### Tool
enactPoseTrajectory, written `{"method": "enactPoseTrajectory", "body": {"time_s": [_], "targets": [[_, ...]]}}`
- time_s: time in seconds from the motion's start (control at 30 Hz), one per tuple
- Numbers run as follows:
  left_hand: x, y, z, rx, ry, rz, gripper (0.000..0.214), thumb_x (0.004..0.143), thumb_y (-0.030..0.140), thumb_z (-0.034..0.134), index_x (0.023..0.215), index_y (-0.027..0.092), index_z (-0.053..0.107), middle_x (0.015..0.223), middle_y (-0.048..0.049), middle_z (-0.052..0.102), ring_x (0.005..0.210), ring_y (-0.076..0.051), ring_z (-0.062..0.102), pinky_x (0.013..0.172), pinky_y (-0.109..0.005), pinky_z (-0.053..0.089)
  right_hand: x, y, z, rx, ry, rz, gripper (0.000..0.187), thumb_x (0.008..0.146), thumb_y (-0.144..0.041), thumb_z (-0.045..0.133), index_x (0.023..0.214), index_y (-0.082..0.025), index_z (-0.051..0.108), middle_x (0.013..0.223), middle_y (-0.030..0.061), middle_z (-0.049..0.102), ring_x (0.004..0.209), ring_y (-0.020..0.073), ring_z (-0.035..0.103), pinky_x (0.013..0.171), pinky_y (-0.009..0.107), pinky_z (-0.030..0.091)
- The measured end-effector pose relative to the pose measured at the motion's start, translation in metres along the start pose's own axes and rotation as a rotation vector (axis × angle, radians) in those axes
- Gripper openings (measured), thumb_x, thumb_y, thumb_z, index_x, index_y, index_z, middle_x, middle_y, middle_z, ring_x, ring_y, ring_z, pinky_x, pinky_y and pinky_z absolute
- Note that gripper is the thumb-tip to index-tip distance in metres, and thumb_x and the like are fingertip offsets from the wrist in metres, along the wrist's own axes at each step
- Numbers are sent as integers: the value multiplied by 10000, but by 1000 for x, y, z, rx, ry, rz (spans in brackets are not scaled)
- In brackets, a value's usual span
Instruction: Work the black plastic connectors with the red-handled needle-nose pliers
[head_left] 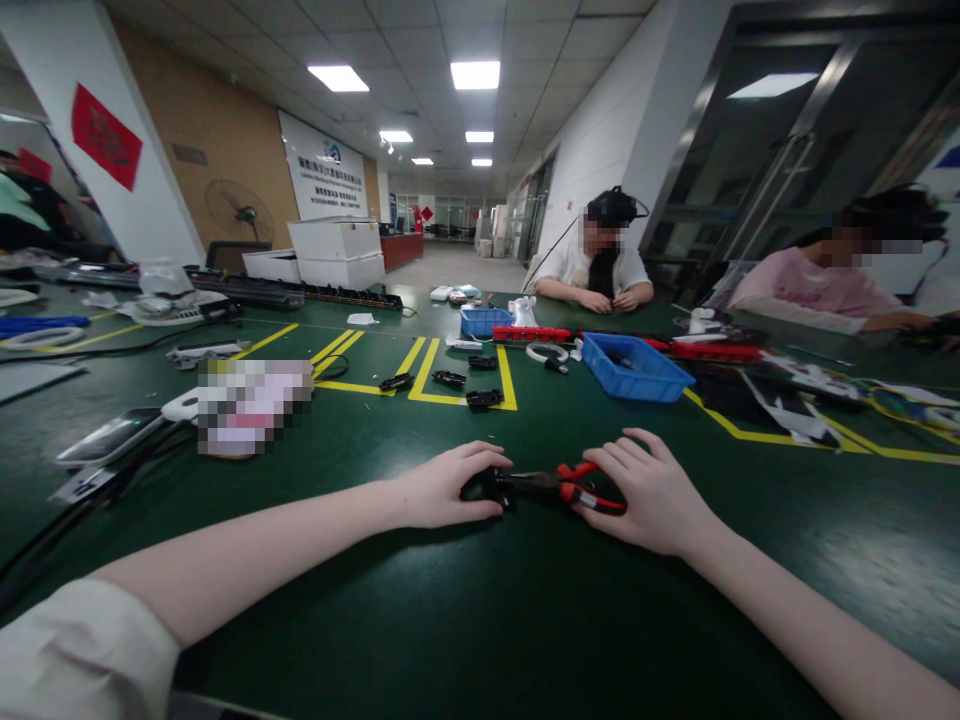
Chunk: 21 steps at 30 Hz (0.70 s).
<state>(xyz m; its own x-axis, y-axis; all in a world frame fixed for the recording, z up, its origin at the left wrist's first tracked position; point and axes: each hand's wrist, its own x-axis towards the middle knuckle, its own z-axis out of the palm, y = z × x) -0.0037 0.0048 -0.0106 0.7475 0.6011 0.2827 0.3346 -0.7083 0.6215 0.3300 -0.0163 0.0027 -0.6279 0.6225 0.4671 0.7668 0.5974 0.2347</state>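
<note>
My left hand is closed round a small black part, with the thumb in front and the fingers behind it. Part of that piece is hidden by the hand, and its kind cannot be made out. From the right, long-nose pliers with red and black handles point their dark jaws at the black part and meet its right side. Whether the jaws grip it is too small to tell. My right hand is wrapped round the handles. Several similar black parts lie on the table beyond my hands.
The green table carries yellow tape lines. A blue bin stands at the right, a smaller blue bin farther back. A phone and cables lie left. Two people sit across the table, near red strips.
</note>
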Motion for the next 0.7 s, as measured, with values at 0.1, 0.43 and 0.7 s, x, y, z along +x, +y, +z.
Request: {"method": "enactPoseTrajectory", "body": {"time_s": [0.1, 0.43, 0.7], "targets": [[0, 2, -2, -7, -15, 0, 538, 936, 321, 745, 1435, 200, 583, 1537, -166, 574, 1444, -302, 569, 1222, -490, 468, 0, 0, 0, 7, -2, 12, 403, 845, -520, 686, 1126, -232, 694, 1007, 92, 771, 929, 282, 693, 1069, 545, 421], [0, 2, -3, -11, -21, 8, 512, 913, 305, 763, 1385, 197, 595, 1518, -159, 595, 1397, -304, 606, 1175, -473, 503, 0, 1, 1, 26, -13, 24, 378, 848, -513, 690, 1098, -230, 695, 976, 82, 772, 902, 274, 700, 1060, 536, 420], [1, 1, -4, 21, -36, -2, 509, 921, 379, 778, 1369, 206, 610, 1543, -173, 586, 1501, -327, 510, 1235, -513, 437, -2, 2, 1, -3, 47, -26, 393, 870, -527, 659, 1079, -196, 690, 941, 92, 765, 857, 260, 700, 1010, 511, 441]]}}
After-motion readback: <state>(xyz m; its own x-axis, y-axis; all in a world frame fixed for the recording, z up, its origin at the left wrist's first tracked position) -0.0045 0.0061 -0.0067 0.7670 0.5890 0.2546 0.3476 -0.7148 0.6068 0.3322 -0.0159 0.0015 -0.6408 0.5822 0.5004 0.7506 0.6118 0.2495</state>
